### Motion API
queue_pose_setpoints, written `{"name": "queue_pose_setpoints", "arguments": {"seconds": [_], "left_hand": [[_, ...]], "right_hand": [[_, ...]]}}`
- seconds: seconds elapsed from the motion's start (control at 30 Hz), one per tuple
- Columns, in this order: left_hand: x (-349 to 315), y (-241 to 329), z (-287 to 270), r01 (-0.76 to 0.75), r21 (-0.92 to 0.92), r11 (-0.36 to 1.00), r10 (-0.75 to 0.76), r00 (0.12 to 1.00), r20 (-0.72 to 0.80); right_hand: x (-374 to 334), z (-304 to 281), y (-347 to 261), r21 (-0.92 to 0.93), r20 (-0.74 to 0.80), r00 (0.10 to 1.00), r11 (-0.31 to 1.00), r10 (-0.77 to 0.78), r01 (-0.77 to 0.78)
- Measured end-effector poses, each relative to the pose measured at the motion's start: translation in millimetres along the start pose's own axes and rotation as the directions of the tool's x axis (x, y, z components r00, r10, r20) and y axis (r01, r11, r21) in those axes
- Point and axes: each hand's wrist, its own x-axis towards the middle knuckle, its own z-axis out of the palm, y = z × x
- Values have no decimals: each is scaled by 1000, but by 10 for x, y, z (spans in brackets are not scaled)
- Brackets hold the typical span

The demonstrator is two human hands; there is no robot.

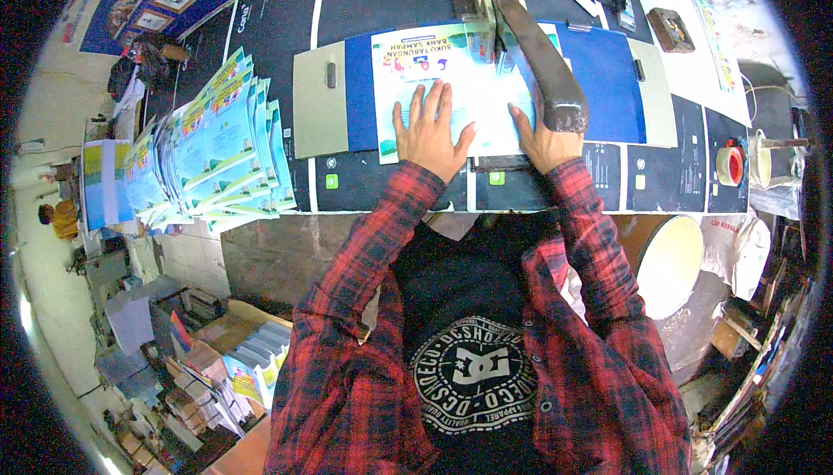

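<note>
My left hand (432, 132) lies flat on a printed booklet cover (401, 85), fingers spread over its lower part. That cover is white, pale blue and yellow, and it rests on blue and grey-green boards (319, 102). My right hand (548, 141) is at the cover's right edge, its thumb stretched out on the sheet. The thick dark lever (542, 63) of a bench device hangs over this hand and hides most of its fingers. I see neither hand gripping anything. A clear plate (477, 41) stands by the device, above the cover.
A fanned stack of similar printed covers (208, 145) sits at the table's left end. On the right are a red tape roll (730, 166) and a small dark block (671, 30). A cream drum (668, 256) stands below the edge. Boxes and papers (204, 371) crowd the lower left.
</note>
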Motion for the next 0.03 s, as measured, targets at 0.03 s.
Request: {"name": "queue_pose_setpoints", "arguments": {"seconds": [0.03], "left_hand": [[33, 14, -18, 26, -16, 1000, -25, 999, 39]], "right_hand": [[-9, 29, 32, 35, 4, 1000, 999, 4, -4]]}}
